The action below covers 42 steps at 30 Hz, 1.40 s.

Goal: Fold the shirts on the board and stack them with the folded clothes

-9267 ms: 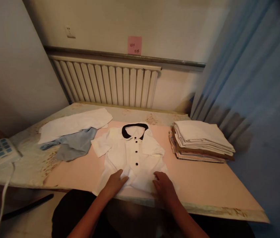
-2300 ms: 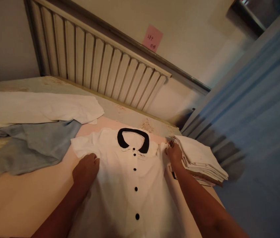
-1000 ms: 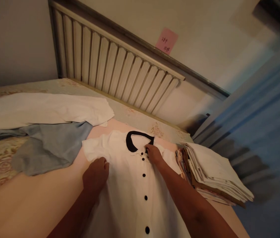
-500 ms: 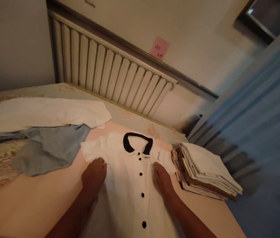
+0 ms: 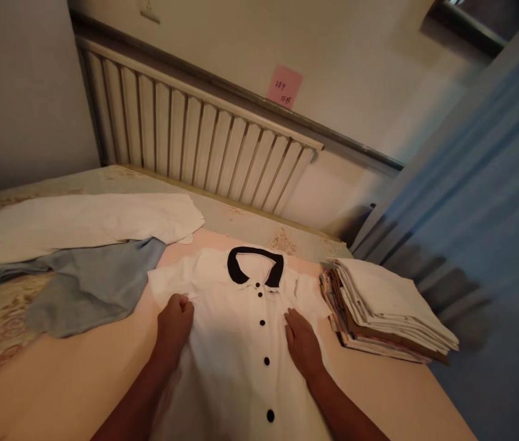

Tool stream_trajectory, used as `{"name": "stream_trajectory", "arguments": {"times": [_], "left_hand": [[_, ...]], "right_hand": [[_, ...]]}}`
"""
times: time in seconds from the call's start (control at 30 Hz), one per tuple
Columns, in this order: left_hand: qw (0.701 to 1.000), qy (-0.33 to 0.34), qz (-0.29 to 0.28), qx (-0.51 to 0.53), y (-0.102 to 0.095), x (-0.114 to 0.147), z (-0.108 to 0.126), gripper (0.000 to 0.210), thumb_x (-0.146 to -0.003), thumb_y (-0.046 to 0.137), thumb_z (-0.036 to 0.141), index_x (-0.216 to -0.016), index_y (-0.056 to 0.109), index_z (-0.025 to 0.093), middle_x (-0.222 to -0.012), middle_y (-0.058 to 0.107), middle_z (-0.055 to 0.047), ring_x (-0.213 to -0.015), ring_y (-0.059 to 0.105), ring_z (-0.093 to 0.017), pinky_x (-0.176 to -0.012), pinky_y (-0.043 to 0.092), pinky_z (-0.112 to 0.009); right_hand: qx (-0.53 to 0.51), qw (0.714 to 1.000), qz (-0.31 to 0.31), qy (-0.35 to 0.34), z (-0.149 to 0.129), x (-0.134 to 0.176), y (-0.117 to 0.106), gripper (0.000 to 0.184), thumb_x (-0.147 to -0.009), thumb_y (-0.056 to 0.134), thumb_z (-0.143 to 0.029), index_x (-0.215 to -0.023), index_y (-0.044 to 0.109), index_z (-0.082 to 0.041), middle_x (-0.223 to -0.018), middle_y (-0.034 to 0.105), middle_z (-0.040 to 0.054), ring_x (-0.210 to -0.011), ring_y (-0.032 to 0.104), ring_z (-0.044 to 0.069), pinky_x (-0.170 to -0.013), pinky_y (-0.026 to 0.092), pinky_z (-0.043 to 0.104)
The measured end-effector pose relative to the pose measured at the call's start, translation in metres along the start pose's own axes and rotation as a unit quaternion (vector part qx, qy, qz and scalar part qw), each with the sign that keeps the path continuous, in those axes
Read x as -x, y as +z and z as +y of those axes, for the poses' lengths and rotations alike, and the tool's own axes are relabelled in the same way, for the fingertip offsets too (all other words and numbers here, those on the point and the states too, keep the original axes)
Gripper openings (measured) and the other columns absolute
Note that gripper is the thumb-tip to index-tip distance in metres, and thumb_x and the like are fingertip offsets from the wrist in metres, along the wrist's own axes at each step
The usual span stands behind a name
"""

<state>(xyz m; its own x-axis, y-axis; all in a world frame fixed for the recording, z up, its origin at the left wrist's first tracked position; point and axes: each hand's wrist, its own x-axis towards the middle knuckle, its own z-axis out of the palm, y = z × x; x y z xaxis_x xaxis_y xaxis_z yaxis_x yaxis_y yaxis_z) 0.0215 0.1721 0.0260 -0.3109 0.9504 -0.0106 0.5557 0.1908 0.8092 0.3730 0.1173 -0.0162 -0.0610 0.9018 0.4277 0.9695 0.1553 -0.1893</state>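
A white short-sleeved shirt (image 5: 229, 331) with a black collar and black buttons lies front up, its collar pointing away from me. My left hand (image 5: 175, 321) is closed, thumb and fingers pinching the cloth at the shirt's left side, just below the sleeve. On the other side my right hand (image 5: 303, 343) rests flat on the shirt below the right sleeve, its fingers stretched toward the collar. The shirt's lower part runs out of view between my forearms.
A stack of folded clothes (image 5: 388, 306) stands at the right, by a blue curtain (image 5: 470, 202). To the left lie a white garment (image 5: 89, 220) and a grey-blue one (image 5: 98, 288). Behind the pink sheet (image 5: 79, 373) is a radiator (image 5: 195, 135) on the wall.
My right hand's fingers have straightened from a pinch and now lie flat on the shirt. My left hand keeps its grip at the side. The camera view has shifted slightly.
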Motion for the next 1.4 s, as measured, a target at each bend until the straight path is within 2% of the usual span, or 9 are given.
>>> {"name": "stream_trajectory", "arguments": {"times": [0.07,0.17,0.27,0.53,0.77,1.0,1.2,1.4], "left_hand": [[0.999,-0.014,0.001,0.051,0.001,-0.003,-0.002,0.016,-0.081,0.047,0.034,-0.089,0.054,0.023,-0.085,0.066,-0.003,-0.082,0.063,-0.019,-0.072,0.045,-0.028],[0.993,-0.029,-0.018,0.113,0.002,-0.007,-0.005,0.035,-0.078,0.054,0.036,-0.109,0.053,0.021,-0.097,0.068,-0.006,-0.092,0.065,-0.020,-0.079,0.047,-0.029],[0.992,-0.029,-0.036,0.118,0.002,-0.009,-0.006,0.046,-0.076,0.057,0.035,-0.119,0.052,0.020,-0.099,0.069,-0.006,-0.091,0.066,-0.020,-0.080,0.048,-0.029],[0.997,-0.020,0.012,0.070,0.000,-0.010,-0.006,0.041,-0.074,0.058,0.034,-0.112,0.059,0.019,-0.079,0.067,0.000,-0.078,0.065,-0.018,-0.074,0.047,-0.026],[0.999,-0.011,0.018,0.042,-0.001,-0.006,-0.004,0.031,-0.077,0.051,0.030,-0.105,0.061,0.020,-0.082,0.067,-0.003,-0.081,0.063,-0.018,-0.072,0.044,-0.026],[0.998,-0.011,-0.045,0.036,-0.013,0.001,-0.003,0.019,-0.080,0.050,0.035,-0.088,0.060,0.022,-0.084,0.068,-0.002,-0.082,0.063,-0.019,-0.072,0.043,-0.026],[0.992,-0.023,-0.112,0.056,-0.012,-0.001,-0.006,0.032,-0.077,0.055,0.035,-0.105,0.057,0.019,-0.082,0.068,-0.001,-0.078,0.064,-0.018,-0.070,0.044,-0.026],[0.991,0.008,-0.127,0.027,-0.008,0.003,-0.011,0.041,-0.072,0.059,0.028,-0.112,0.055,0.018,-0.071,0.062,0.002,-0.070,0.062,-0.017,-0.065,0.043,-0.025]], "right_hand": [[0.002,1.000,-0.006,0.001,0.000,0.001,0.000,0.039,-0.093,0.038,-0.026,-0.125,0.060,-0.018,-0.135,0.055,0.0098,-0.128,0.048,0.023,-0.110,0.037,0.045],[0.005,1.000,-0.011,0.001,-0.001,0.001,-0.001,0.040,-0.094,0.038,-0.027,-0.126,0.059,-0.017,-0.136,0.055,0.0099,-0.129,0.047,0.023,-0.111,0.037,0.044],[0.004,1.000,-0.011,0.004,-0.003,0.000,-0.003,0.039,-0.094,0.039,-0.026,-0.125,0.060,-0.017,-0.135,0.056,0.0101,-0.128,0.048,0.022,-0.110,0.037,0.042],[0.006,0.999,0.018,-0.030,0.002,0.003,0.000,0.038,-0.094,0.041,-0.026,-0.124,0.060,-0.015,-0.133,0.057,0.0119,-0.126,0.050,0.024,-0.107,0.041,0.046],[0.014,0.999,0.031,-0.034,0.002,0.002,0.000,0.036,-0.093,0.041,-0.026,-0.122,0.061,-0.017,-0.130,0.059,0.0114,-0.122,0.053,0.024,-0.104,0.045,0.046],[0.021,0.999,0.031,-0.039,0.002,0.002,0.000,0.036,-0.094,0.040,-0.025,-0.122,0.061,-0.016,-0.130,0.059,0.0121,-0.123,0.053,0.024,-0.104,0.045,0.046],[0.021,0.999,0.026,-0.037,0.003,0.002,0.001,0.036,-0.094,0.040,-0.024,-0.122,0.060,-0.015,-0.130,0.058,0.0120,-0.123,0.052,0.024,-0.105,0.044,0.045],[0.016,0.999,0.022,-0.031,0.003,0.003,0.001,0.037,-0.093,0.041,-0.025,-0.123,0.061,-0.014,-0.132,0.058,0.0124,-0.124,0.052,0.024,-0.106,0.043,0.045]]}}
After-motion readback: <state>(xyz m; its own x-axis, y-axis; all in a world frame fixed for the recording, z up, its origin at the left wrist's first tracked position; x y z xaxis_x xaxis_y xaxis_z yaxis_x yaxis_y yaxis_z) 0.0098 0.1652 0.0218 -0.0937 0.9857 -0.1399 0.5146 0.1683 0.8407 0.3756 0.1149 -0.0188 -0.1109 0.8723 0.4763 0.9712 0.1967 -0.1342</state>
